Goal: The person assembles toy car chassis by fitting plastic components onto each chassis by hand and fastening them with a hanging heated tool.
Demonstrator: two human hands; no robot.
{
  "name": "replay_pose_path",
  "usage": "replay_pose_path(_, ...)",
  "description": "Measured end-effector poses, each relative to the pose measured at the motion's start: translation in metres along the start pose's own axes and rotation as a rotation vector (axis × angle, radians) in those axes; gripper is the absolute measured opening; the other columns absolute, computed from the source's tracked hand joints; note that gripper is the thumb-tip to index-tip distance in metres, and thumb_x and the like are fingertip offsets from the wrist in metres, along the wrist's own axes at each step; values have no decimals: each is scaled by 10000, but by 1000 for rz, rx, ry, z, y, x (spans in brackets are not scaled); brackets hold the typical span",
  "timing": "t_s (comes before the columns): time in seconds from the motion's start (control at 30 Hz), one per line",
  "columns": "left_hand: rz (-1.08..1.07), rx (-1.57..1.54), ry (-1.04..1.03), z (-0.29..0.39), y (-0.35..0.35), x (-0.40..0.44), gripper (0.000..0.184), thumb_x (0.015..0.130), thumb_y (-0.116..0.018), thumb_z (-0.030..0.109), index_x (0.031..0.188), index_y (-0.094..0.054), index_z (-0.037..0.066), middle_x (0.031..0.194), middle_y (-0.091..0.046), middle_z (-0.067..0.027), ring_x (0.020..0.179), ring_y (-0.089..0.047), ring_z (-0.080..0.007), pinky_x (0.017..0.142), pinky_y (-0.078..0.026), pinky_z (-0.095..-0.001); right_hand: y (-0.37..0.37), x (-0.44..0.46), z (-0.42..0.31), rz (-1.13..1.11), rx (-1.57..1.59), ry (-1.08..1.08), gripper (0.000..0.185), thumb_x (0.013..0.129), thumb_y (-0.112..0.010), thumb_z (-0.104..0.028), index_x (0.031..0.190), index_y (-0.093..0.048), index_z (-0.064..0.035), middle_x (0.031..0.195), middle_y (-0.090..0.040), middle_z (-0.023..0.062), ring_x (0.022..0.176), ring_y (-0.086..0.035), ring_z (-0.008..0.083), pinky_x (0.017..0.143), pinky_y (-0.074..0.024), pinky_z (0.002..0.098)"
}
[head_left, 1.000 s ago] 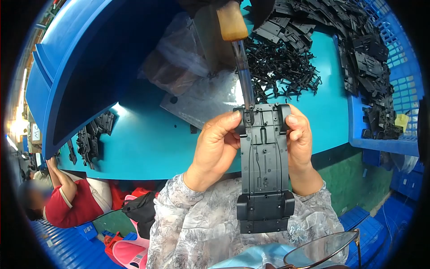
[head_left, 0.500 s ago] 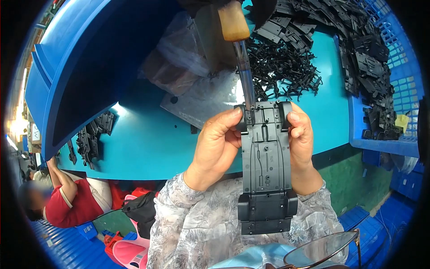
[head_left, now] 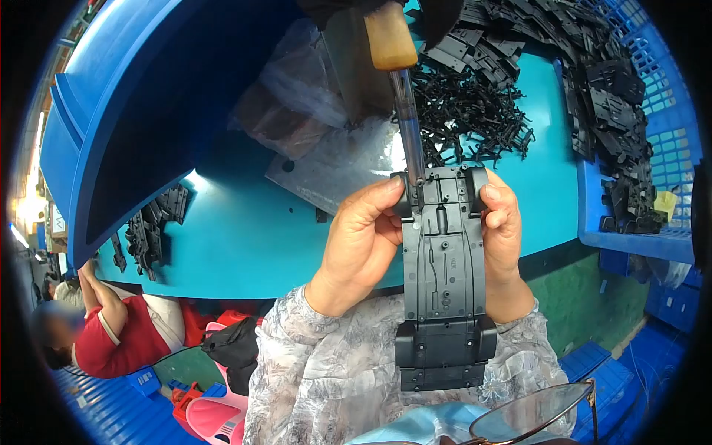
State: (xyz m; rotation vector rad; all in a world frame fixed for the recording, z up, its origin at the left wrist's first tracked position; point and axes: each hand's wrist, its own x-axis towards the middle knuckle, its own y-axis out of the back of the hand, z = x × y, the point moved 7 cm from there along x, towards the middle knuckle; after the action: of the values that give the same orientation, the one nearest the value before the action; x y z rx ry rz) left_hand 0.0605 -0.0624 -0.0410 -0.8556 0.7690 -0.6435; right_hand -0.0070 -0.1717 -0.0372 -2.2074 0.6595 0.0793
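A long black plastic toy car chassis (head_left: 445, 297) is held between both my hands, its far end up and its near end over my lap. My left hand (head_left: 363, 241) pinches its far left wheel arch between thumb and fingers. On the opposite side, my right hand (head_left: 502, 230) grips the far right wheel arch. A screwdriver bit (head_left: 408, 122) under a yellowish handle (head_left: 391, 37) comes down from above. Its tip meets the chassis near the far left corner, by the left wheel arch. Whatever lies under the tip is too small to make out.
Many small black parts (head_left: 475, 115) lie heaped beyond the chassis. A blue crate (head_left: 630, 241) with black chassis pieces (head_left: 615, 111) stands right. A large blue bin (head_left: 111, 126) leans in at left, near more black parts (head_left: 152, 230). A person in red (head_left: 119, 337) sits at left.
The chassis and both hands have shifted very slightly to the right. The screwdriver's tip is still at the same corner of the chassis.
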Motion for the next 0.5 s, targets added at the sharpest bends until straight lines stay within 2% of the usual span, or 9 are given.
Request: replay_pose_path(0.5, -40, -16, 5, 0, -4, 2, 252, 897, -488, 175, 985, -596, -35, 917, -640, -83, 798, -611, -143, 732, -509, -291, -3, 2, -5, -9, 3, 58, 200, 802, -506, -171, 884, -512, 12, 728, -572, 32, 519, -465, 22, 464, -376, 144)
